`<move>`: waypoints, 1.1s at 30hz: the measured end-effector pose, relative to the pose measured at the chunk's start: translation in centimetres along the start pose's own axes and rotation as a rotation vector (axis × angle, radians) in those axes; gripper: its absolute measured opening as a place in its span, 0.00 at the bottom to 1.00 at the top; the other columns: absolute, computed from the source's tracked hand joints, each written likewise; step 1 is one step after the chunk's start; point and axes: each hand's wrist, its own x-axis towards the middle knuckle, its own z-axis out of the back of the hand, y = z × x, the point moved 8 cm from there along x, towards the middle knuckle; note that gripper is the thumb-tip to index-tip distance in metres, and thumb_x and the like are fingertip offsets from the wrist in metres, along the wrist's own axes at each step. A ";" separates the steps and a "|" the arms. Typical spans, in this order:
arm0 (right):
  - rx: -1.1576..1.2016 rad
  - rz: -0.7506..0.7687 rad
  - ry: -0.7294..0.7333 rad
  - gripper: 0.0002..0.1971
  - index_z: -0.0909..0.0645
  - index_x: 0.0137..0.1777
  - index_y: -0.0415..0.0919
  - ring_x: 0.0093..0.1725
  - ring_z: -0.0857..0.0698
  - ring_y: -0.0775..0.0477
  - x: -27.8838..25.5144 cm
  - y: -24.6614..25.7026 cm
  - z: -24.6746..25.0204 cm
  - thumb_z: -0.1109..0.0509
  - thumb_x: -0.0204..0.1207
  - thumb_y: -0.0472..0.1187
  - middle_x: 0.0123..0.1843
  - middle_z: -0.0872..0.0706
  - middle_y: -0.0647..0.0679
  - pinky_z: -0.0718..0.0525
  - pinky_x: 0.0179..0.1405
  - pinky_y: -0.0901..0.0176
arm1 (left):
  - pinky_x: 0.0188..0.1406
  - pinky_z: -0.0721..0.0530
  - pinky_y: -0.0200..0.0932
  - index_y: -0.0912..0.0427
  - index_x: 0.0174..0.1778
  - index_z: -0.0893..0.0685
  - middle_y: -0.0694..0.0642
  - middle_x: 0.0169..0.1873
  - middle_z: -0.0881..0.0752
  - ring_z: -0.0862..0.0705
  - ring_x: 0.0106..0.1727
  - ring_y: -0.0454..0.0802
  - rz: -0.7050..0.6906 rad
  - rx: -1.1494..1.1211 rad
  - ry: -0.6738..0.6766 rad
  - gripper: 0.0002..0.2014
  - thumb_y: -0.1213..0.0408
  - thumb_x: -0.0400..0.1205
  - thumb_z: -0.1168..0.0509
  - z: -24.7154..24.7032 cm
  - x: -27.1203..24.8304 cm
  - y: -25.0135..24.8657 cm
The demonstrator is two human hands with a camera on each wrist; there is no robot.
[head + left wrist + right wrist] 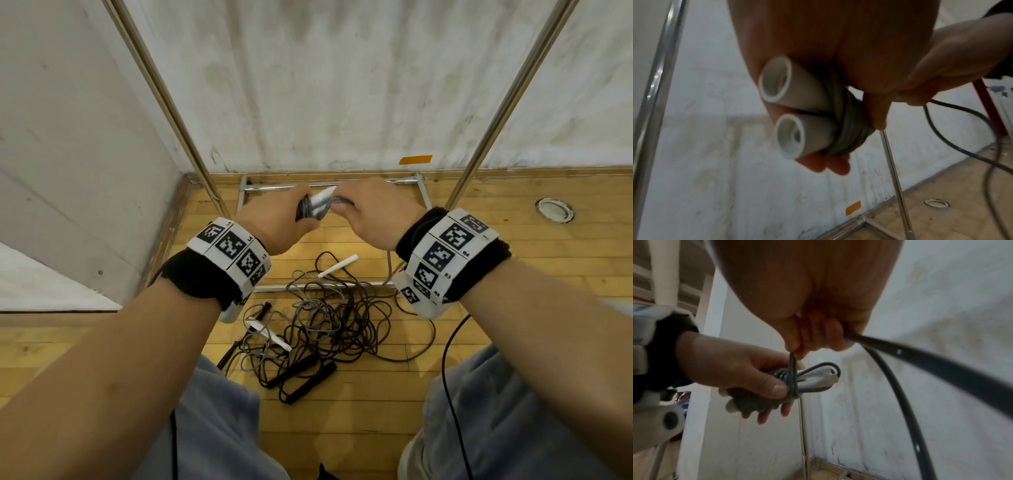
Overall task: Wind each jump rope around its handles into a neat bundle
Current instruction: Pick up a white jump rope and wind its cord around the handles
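My left hand [284, 219] grips two white handles [797, 113] held side by side, with several turns of grey cord [849, 129] wound round them. The same bundle [797, 382] shows in the right wrist view under my left thumb. My right hand [370, 212] is just right of it and pinches the grey cord [792, 360] where it leaves the bundle; the loose cord [941, 368] trails away to the right. A tangle of other ropes [329, 325] lies on the floor below, with white handles [337, 266] and black handles [301, 377].
A chrome rack frame [507, 102] stands against the pale wall, its base bars [246, 188] on the wooden floor. A round metal floor socket [554, 209] lies at the right. My knees in grey trousers [219, 428] flank the tangle.
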 end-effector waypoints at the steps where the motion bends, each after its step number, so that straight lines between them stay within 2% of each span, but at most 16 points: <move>1: 0.008 0.007 -0.010 0.09 0.23 0.47 0.44 0.37 0.26 0.49 0.0 -0.1 0.1 0.43 0.84 0.44 0.36 0.24 0.52 0.35 0.31 0.58 | 0.29 0.30 0.42 0.50 0.62 0.27 0.51 0.43 0.19 0.24 0.34 0.45 -0.021 -0.006 0.039 0.17 0.49 0.82 0.36 -0.4 -0.1 -0.4; 4: -0.009 0.016 -0.006 0.12 0.25 0.40 0.46 0.34 0.27 0.52 0.0 -0.2 -0.3 0.42 0.84 0.47 0.31 0.27 0.57 0.36 0.30 0.59 | 0.45 0.18 0.49 0.46 0.66 0.26 0.51 0.50 0.15 0.17 0.46 0.52 -0.089 -0.010 0.148 0.20 0.47 0.80 0.34 -1.7 -0.6 -1.8; 6: 0.008 -0.003 -0.019 0.13 0.23 0.39 0.45 0.35 0.26 0.50 0.1 -0.6 -0.1 0.42 0.83 0.47 0.30 0.26 0.56 0.33 0.34 0.57 | 0.53 0.17 0.53 0.44 0.70 0.27 0.51 0.52 0.14 0.16 0.51 0.54 -0.137 -0.047 0.175 0.23 0.46 0.79 0.34 -2.0 -0.9 -2.7; 8: 0.068 -0.023 -0.051 0.14 0.19 0.40 0.41 0.36 0.24 0.48 0.2 -1.1 0.4 0.40 0.82 0.47 0.32 0.22 0.52 0.30 0.37 0.55 | 0.50 0.17 0.51 0.46 0.66 0.24 0.50 0.45 0.15 0.17 0.47 0.53 -0.175 -0.089 0.135 0.22 0.43 0.78 0.34 -1.6 -1.1 -3.4; 11: 0.202 -0.063 -0.100 0.15 0.16 0.39 0.36 0.33 0.25 0.49 0.3 -1.6 0.9 0.36 0.81 0.47 0.30 0.23 0.49 0.31 0.34 0.57 | 0.37 0.22 0.46 0.51 0.46 0.18 0.48 0.30 0.20 0.20 0.36 0.51 -0.204 -0.199 0.000 0.18 0.39 0.74 0.31 -0.4 -1.4 -3.7; 14: 0.358 -0.153 -0.118 0.14 0.17 0.37 0.40 0.28 0.26 0.60 0.4 -2.6 1.3 0.32 0.78 0.50 0.28 0.26 0.54 0.32 0.29 0.68 | 0.32 0.24 0.46 0.44 0.31 0.26 0.46 0.25 0.23 0.23 0.31 0.49 -0.193 -0.249 -0.068 0.14 0.43 0.74 0.29 0.2 -1.7 -3.7; 16: 0.463 -0.204 -0.111 0.13 0.15 0.38 0.43 0.23 0.26 0.65 0.3 -3.2 1.4 0.31 0.76 0.51 0.26 0.26 0.56 0.33 0.24 0.76 | 0.29 0.26 0.44 0.44 0.28 0.28 0.46 0.23 0.24 0.23 0.28 0.46 -0.172 -0.269 -0.092 0.15 0.44 0.73 0.31 0.6 -1.7 -3.4; 18: 0.577 -0.237 -0.080 0.13 0.14 0.37 0.44 0.25 0.23 0.64 0.3 -3.6 1.3 0.29 0.75 0.52 0.27 0.21 0.55 0.27 0.29 0.70 | 0.27 0.27 0.43 0.45 0.29 0.25 0.47 0.22 0.22 0.22 0.27 0.44 -0.162 -0.283 -0.088 0.13 0.43 0.71 0.33 1.0 -1.8 -3.3; 19: 0.640 -0.259 -0.057 0.12 0.13 0.38 0.43 0.32 0.17 0.61 0.4 -3.8 1.1 0.29 0.74 0.51 0.32 0.14 0.52 0.20 0.36 0.61 | 0.27 0.26 0.44 0.46 0.31 0.22 0.47 0.23 0.22 0.22 0.27 0.45 -0.165 -0.289 -0.074 0.12 0.42 0.71 0.34 1.2 -1.9 -3.4; 20: 0.715 -0.283 -0.031 0.12 0.12 0.40 0.41 0.42 0.13 0.51 0.3 -4.0 0.8 0.28 0.73 0.50 0.41 0.10 0.47 0.16 0.45 0.52 | 0.27 0.25 0.45 0.47 0.34 0.20 0.48 0.24 0.21 0.21 0.28 0.45 -0.172 -0.299 -0.059 0.13 0.42 0.70 0.35 1.4 -2.0 -3.5; 21: 0.813 -0.304 -0.001 0.11 0.13 0.40 0.40 0.46 0.13 0.43 0.3 -4.0 0.5 0.27 0.73 0.48 0.45 0.10 0.43 0.17 0.48 0.50 | 0.28 0.23 0.48 0.48 0.37 0.18 0.48 0.25 0.20 0.21 0.29 0.46 -0.179 -0.318 -0.049 0.14 0.41 0.70 0.35 1.6 -2.2 -3.7; 22: 0.925 -0.316 0.028 0.09 0.14 0.39 0.40 0.41 0.15 0.41 0.2 -3.9 0.2 0.27 0.72 0.47 0.42 0.11 0.43 0.17 0.42 0.53 | 0.29 0.22 0.49 0.48 0.40 0.16 0.49 0.26 0.19 0.21 0.29 0.46 -0.184 -0.355 -0.049 0.16 0.41 0.69 0.36 1.9 -2.3 -3.8; 24: 1.121 -0.328 0.043 0.09 0.19 0.36 0.41 0.27 0.26 0.49 0.1 -3.5 -0.3 0.31 0.75 0.43 0.32 0.20 0.46 0.29 0.24 0.62 | 0.30 0.21 0.51 0.49 0.46 0.14 0.49 0.28 0.18 0.19 0.30 0.46 -0.182 -0.472 -0.079 0.17 0.42 0.70 0.35 2.7 -2.6 -3.9; 25: 1.197 -0.343 0.024 0.11 0.20 0.35 0.41 0.24 0.32 0.51 0.1 -3.5 -0.6 0.34 0.79 0.41 0.30 0.24 0.46 0.35 0.21 0.63 | 0.32 0.19 0.54 0.50 0.48 0.14 0.49 0.30 0.17 0.17 0.31 0.48 -0.172 -0.523 -0.100 0.18 0.43 0.70 0.34 3.1 -2.6 -3.8; 29: 1.272 -0.322 -0.005 0.13 0.22 0.39 0.40 0.20 0.38 0.54 0.1 -2.3 -1.8 0.43 0.84 0.35 0.23 0.28 0.50 0.41 0.18 0.64 | 0.40 0.16 0.64 0.59 0.48 0.18 0.63 0.36 0.15 0.15 0.37 0.63 -0.119 -0.669 -0.196 0.17 0.49 0.75 0.33 3.9 -2.4 -2.7; 33: 0.989 -0.264 -0.122 0.17 0.25 0.35 0.42 0.20 0.36 0.54 0.3 -1.5 -1.3 0.45 0.86 0.42 0.25 0.30 0.49 0.38 0.20 0.62 | 0.42 0.15 0.64 0.62 0.50 0.20 0.64 0.39 0.14 0.15 0.42 0.64 -0.064 -0.701 -0.269 0.19 0.48 0.76 0.35 4.3 -2.0 -1.8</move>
